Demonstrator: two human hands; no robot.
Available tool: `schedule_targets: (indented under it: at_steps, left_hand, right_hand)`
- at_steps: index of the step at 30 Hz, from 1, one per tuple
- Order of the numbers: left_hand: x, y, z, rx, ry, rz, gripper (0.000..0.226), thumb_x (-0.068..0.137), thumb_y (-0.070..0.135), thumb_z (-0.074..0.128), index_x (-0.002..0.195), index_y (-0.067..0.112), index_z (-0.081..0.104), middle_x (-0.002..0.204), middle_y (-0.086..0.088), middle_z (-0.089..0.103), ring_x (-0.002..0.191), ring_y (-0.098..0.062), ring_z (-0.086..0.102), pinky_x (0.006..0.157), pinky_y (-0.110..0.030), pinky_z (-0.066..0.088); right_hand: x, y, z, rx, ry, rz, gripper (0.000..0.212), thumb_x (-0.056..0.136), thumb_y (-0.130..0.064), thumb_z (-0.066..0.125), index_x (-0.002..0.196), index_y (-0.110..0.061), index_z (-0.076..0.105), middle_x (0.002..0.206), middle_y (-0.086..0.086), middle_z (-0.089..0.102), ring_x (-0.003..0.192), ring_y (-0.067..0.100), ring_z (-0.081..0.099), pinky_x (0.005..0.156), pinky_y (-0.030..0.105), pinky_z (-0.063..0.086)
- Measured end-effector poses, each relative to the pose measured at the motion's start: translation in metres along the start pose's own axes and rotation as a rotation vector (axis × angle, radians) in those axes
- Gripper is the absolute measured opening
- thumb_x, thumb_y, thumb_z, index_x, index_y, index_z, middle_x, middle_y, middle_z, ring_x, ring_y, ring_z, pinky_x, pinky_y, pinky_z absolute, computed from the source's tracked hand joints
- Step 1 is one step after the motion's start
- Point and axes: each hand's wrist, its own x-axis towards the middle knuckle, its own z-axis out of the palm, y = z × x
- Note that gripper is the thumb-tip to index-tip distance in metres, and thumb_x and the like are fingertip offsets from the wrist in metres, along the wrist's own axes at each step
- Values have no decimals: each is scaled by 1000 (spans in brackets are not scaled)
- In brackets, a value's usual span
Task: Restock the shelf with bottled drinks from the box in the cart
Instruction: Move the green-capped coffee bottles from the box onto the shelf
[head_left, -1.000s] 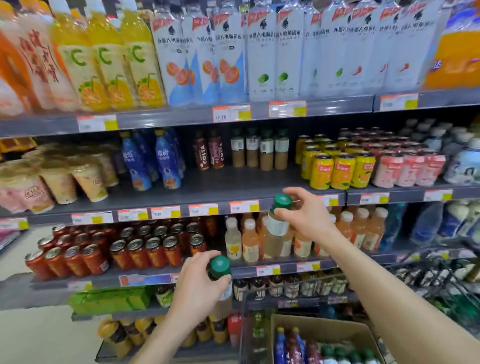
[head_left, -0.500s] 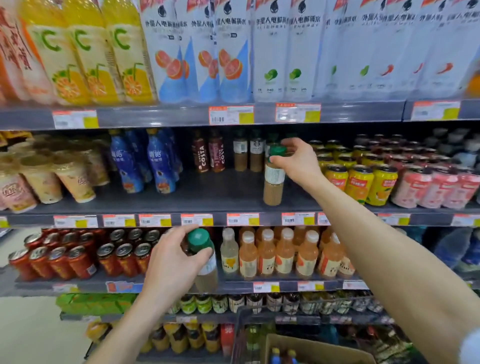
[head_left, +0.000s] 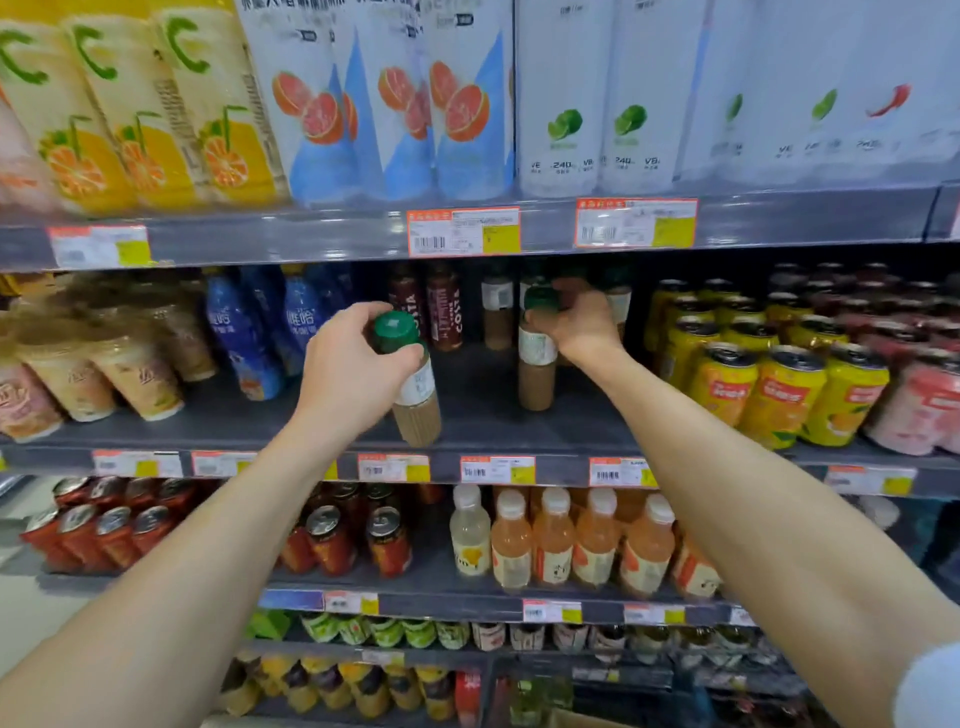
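Observation:
My left hand (head_left: 347, 370) grips a green-capped bottle of brown drink (head_left: 415, 400) by its top, tilted, its base at the front edge of the dark middle shelf (head_left: 478, 415). My right hand (head_left: 582, 325) holds a second, matching bottle (head_left: 536, 374) by the cap; it stands upright further back on the same shelf, in front of similar brown bottles (head_left: 496, 317). The box and cart are nearly out of view; only a cardboard corner (head_left: 571, 719) shows at the bottom edge.
Dark Costa bottles (head_left: 444, 312) and blue bottles (head_left: 236, 338) stand left of the gap, yellow cans (head_left: 779, 395) to its right. Tall white and orange bottles fill the shelf above; red cans (head_left: 332, 538) and orange-drink bottles (head_left: 597, 540) the shelf below.
My left hand rose with its bottle from the lower shelf level to the middle shelf's front edge. My right hand pushed its bottle deeper onto that shelf. The view moved closer and upward.

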Motion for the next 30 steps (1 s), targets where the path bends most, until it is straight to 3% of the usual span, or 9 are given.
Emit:
schedule_targets:
  at_steps: [4, 6, 9, 16, 20, 23, 26, 30]
  left_hand:
    - [23, -4, 23, 11, -9, -2, 56, 77, 27, 77, 130, 17, 62, 122, -3, 67, 113, -20, 62, 97, -34, 49]
    - [31, -7, 33, 5, -21, -18, 55, 78, 26, 77, 129, 15, 63, 121, -4, 68, 111, -22, 63, 95, -34, 51]
    - [41, -12, 47, -20, -37, -59, 48, 77, 24, 77, 123, 18, 66, 112, -3, 71, 104, -22, 65, 88, -33, 53]
    - [53, -18, 73, -86, -30, -61, 38, 79, 22, 75, 116, 19, 68, 107, 2, 68, 95, -13, 61, 75, -22, 44]
    - [58, -25, 84, -181, -27, -84, 39, 79, 22, 74, 117, 22, 65, 115, -3, 68, 102, -19, 65, 87, -29, 53]
    - [57, -28, 88, -249, -30, -78, 34, 76, 26, 74, 106, 34, 59, 111, -2, 68, 101, -18, 66, 91, -39, 55]
    - [46, -35, 92, -281, -50, -97, 41, 75, 34, 78, 106, 40, 52, 109, 5, 69, 101, -14, 65, 92, -37, 54]
    - [24, -56, 99, -117, -149, -155, 56, 73, 35, 82, 120, 29, 51, 115, 5, 66, 105, -17, 62, 87, -32, 48]
  right_hand:
    - [-8, 20, 4, -19, -14, -31, 54, 73, -37, 83, 120, -22, 62, 116, -3, 70, 105, 15, 66, 89, 33, 54]
    - [-26, 41, 7, -103, -40, 14, 64, 67, -47, 84, 123, -26, 60, 115, -6, 70, 104, 14, 66, 88, 32, 54]
    - [-46, 70, 16, -340, -107, 147, 74, 65, -55, 82, 126, -24, 55, 123, 2, 67, 112, 26, 63, 91, 40, 54]
    - [-35, 71, 30, -505, -81, 177, 57, 77, -54, 75, 117, -18, 59, 119, 8, 67, 110, 33, 62, 78, 35, 49]
    - [-17, 66, 40, -523, -65, 200, 49, 81, -52, 72, 112, -16, 63, 116, 10, 68, 108, 33, 63, 73, 32, 44]
    - [-3, 66, 45, -556, -38, 222, 46, 82, -53, 72, 104, -13, 64, 112, 11, 68, 105, 33, 64, 72, 32, 45]
    - [9, 66, 46, -574, -57, 225, 44, 80, -54, 74, 94, -13, 64, 108, 12, 70, 101, 32, 66, 71, 30, 47]
    - [20, 68, 46, -557, -51, 232, 49, 79, -53, 75, 102, -11, 68, 113, 14, 69, 105, 34, 65, 77, 32, 48]
